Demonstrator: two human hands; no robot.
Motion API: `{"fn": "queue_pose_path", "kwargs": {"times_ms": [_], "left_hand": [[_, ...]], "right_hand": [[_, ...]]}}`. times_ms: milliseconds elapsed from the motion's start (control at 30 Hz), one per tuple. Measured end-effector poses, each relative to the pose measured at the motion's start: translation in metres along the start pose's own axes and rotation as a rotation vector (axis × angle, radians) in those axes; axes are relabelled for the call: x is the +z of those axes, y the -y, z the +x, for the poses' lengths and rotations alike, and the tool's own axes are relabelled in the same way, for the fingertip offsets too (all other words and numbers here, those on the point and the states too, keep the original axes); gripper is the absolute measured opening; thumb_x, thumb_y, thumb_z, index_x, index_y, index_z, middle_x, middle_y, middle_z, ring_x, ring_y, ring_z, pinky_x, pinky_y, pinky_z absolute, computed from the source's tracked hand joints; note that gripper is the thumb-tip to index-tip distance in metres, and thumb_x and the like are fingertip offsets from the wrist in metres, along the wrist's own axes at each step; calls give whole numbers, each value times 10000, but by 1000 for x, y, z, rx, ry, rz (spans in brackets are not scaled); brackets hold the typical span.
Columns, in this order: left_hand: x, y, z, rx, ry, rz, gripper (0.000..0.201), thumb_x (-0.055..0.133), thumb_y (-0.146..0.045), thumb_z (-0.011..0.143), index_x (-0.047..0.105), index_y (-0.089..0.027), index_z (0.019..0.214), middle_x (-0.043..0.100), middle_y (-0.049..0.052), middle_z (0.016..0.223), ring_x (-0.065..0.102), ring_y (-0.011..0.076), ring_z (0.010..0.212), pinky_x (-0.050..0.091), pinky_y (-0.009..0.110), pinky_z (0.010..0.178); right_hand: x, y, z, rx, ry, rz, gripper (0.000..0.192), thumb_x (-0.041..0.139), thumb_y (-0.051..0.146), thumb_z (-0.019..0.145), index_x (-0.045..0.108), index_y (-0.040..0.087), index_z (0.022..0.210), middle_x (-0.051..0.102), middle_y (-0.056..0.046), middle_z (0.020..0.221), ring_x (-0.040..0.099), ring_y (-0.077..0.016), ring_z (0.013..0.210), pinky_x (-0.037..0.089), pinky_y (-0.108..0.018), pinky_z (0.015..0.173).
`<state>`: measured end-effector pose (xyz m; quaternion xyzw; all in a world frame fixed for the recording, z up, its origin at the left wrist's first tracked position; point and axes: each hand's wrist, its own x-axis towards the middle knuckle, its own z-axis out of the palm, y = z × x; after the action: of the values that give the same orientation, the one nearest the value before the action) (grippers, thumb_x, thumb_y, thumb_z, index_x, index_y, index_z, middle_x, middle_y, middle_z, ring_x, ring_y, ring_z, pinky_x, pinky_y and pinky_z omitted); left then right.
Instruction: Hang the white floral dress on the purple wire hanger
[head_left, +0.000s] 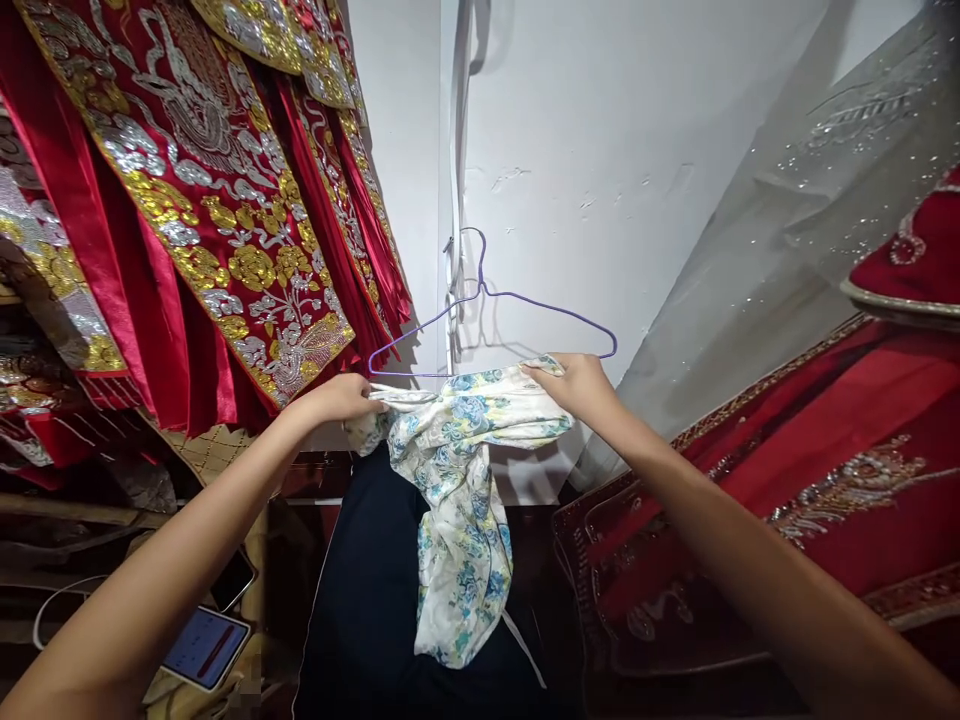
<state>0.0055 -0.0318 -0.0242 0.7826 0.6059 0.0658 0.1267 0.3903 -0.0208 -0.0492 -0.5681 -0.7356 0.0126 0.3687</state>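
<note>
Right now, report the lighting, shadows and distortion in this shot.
Head view: bright, even light on the white wall; the purple hanger casts a soft shadow there; the lower corners are dim; wide-angle stretch bows the red embroidered garments and both forearms at the edges.

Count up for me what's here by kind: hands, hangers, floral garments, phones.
Hands: 2, the left hand and the right hand, both gripping the floral garment
Purple wire hanger: 1, hooked up at the white wall
Blue-and-white floral garment: 1, draped under the hanger
Phone: 1, screen lit, lower left
Total: 5
</note>
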Motion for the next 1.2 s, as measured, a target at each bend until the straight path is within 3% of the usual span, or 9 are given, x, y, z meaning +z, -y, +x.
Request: {"fn": "queue_pose_path", "kwargs": {"times_ms": [67,233,333,500,633,833,900,1033,1200], "left_hand": [[1,4,5,-10,57,-26,325,646,-488,745,594,-191,625,616,39,629,562,199,601,343,283,568],[-7,7,1,53,-355,-3,241,614,-422,768,594,-190,707,618,40,664,548,195,608,329,289,571],[-13,5,2,125,-465,34,158,564,-328,766,558,-191,689,597,46,667,530,196,614,327,297,574],[-19,6,14,144,-440,17,124,520,-288,752,589,-186,742,628,62,711,554,216,653,350,310,590],[-28,15,24,27,-450,21,183,549,-349,745,629,-185,747,653,71,722,575,226,661,359,314,595],[-35,30,44,-63,-94,49,218,648,-399,680,606,-187,647,642,59,671,598,228,633,395,310,582],[-36,28,48,34,-115,61,184,632,-370,701,601,-190,681,643,64,718,609,237,672,431,320,620],[-40,9,44,386,-448,107,84,558,-216,721,585,-178,791,626,128,970,611,298,942,492,395,823],[-34,-6,42,534,-530,-53,447,454,-71,754,539,-171,1181,638,113,1095,619,258,1007,500,383,877]], "right_hand": [[1,3,-2,11,19,1,420,612,565,843,643,188,662,589,-44,540,499,-184,565,323,-297,554],[2,11,-6,3,33,6,444,609,576,846,629,183,640,569,-42,529,493,-183,567,314,-294,548],[3,20,-12,-18,54,49,482,590,617,851,632,182,647,555,-34,529,485,-181,566,310,-292,542],[4,34,-21,-43,101,66,490,551,634,871,672,188,708,589,-43,551,508,-196,574,324,-293,544],[1,43,-22,-38,107,20,443,535,588,892,692,202,744,617,-56,567,538,-211,574,325,-295,543],[-2,42,-22,-22,94,-68,374,545,525,891,715,215,767,662,-76,609,594,-236,603,338,-294,553],[-2,38,-22,-23,84,-75,366,544,516,894,732,217,797,685,-80,632,622,-247,634,352,-293,558],[-3,40,-26,-36,105,-89,337,567,497,892,761,227,836,735,-77,697,677,-260,706,421,-300,604],[-10,49,-37,-79,220,87,373,625,514,878,776,261,1107,768,-69,1122,709,-310,1035,550,-395,852]]}}
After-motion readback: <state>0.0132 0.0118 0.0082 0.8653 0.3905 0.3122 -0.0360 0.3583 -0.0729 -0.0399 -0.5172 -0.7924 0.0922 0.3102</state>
